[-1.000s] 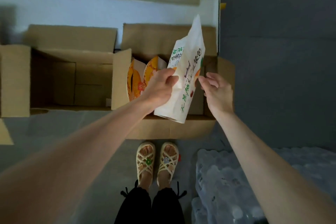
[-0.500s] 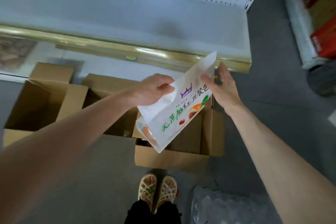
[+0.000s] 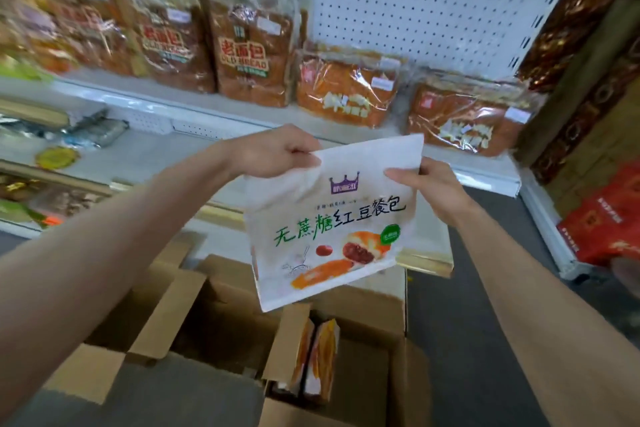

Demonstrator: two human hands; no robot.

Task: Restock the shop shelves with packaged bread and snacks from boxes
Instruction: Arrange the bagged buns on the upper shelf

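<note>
Shelf (image 3: pixel 257 117) (pegboard (image 3: pixel 415 10) behind) with bread (image 3: pixel 247 55)

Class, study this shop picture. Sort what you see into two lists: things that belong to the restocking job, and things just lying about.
Belongs to the job:
white bread bag, pinched by the left hand and right hand
spare packets in the open box
bread shelf

Just lying about:
red packs, far right
silvery packets, lower left

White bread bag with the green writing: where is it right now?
Head view, centre: the white bread bag is held up near its top between left hand and right hand, before the bread shelf, above the open cardboard box.
</note>
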